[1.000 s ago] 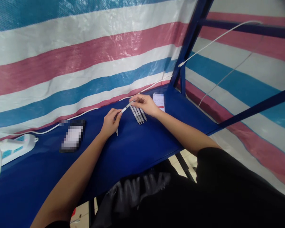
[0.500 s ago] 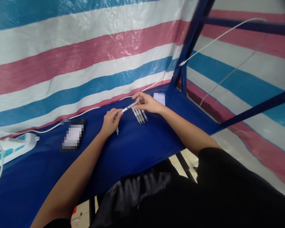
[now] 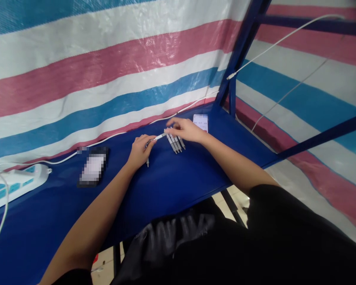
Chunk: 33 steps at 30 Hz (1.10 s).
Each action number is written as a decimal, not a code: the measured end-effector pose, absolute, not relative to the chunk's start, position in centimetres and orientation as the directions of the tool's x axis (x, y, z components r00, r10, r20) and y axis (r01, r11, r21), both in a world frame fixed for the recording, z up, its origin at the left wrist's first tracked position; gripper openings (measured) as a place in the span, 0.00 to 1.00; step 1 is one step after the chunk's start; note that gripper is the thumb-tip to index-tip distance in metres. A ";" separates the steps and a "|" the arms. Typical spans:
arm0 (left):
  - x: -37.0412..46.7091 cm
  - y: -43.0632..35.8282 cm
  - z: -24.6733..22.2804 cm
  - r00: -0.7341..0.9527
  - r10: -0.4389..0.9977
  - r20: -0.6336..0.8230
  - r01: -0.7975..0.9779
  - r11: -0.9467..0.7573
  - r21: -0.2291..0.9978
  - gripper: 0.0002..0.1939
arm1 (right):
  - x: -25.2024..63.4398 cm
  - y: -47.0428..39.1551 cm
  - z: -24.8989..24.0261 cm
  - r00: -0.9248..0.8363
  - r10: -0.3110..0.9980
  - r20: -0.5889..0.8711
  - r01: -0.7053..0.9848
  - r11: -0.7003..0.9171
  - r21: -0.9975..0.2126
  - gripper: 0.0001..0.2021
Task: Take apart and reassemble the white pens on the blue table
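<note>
Fig.: both hands share one pen at bench centre. Left hand pinches its near end, right hand grips the far end, lifted clear to work it. Finished pens lie in a row under the right hand, w/ phone left.

Striped tarp walls enclose a blue table.

Left hand and right hand pinching one pen, row of pens beside (blue table)

Glossy woven plastic tarp, smooth blue tabletop, plastic pens
</note>
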<state>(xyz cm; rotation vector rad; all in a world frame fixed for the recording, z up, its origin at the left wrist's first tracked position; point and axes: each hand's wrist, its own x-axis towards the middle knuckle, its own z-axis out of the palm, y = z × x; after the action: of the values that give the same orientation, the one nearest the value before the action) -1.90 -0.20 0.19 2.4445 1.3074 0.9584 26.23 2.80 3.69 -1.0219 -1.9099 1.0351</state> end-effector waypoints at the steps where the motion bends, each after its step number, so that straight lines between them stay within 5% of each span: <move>1: -1.9 -0.2 0.2 0.392 0.800 0.454 0.668 -0.587 0.457 0.16 | 26.3 3.0 3.5 -0.462 0.858 0.227 0.223 0.359 -0.906 0.19; 3: -1.9 -0.2 0.1 0.391 0.796 0.463 0.667 -0.591 0.453 0.15 | 26.4 3.1 3.3 -0.518 0.829 0.212 0.162 0.338 -0.927 0.19; 8: -2.2 -0.1 0.1 0.424 0.783 0.456 0.650 -0.613 0.449 0.16 | 26.2 2.1 4.4 -0.511 0.848 0.142 0.440 0.400 -0.804 0.21; 12: -2.3 -0.3 0.1 0.425 0.758 0.494 0.636 -0.639 0.433 0.17 | 26.1 1.4 5.2 -0.535 0.838 0.105 0.472 0.400 -0.786 0.23; 19: -2.0 -0.3 0.1 0.413 0.691 0.593 0.676 -0.669 0.309 0.18 | 26.8 2.3 4.9 -0.614 0.789 -0.035 0.347 0.230 -0.909 0.24; 24: -1.5 -1.1 0.7 0.434 0.657 0.616 0.669 -0.693 0.268 0.14 | 27.0 2.7 5.0 -0.544 0.839 0.010 0.238 0.166 -0.957 0.15; 28: -0.7 -2.1 1.3 0.447 0.686 0.574 0.717 -0.658 0.229 0.10 | 26.1 2.3 4.3 -0.676 0.736 0.006 0.142 0.138 -0.980 0.08; 33: -0.6 -2.2 1.1 0.452 0.685 0.571 0.745 -0.642 0.181 0.12 | 24.4 0.8 3.9 -0.759 0.651 -0.001 0.061 0.069 -0.996 0.27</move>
<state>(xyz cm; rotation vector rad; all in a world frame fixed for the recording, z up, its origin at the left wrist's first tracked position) -0.62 -2.23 1.06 2.7566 1.3624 1.0120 24.39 0.83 3.93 -0.7058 -1.9019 1.7359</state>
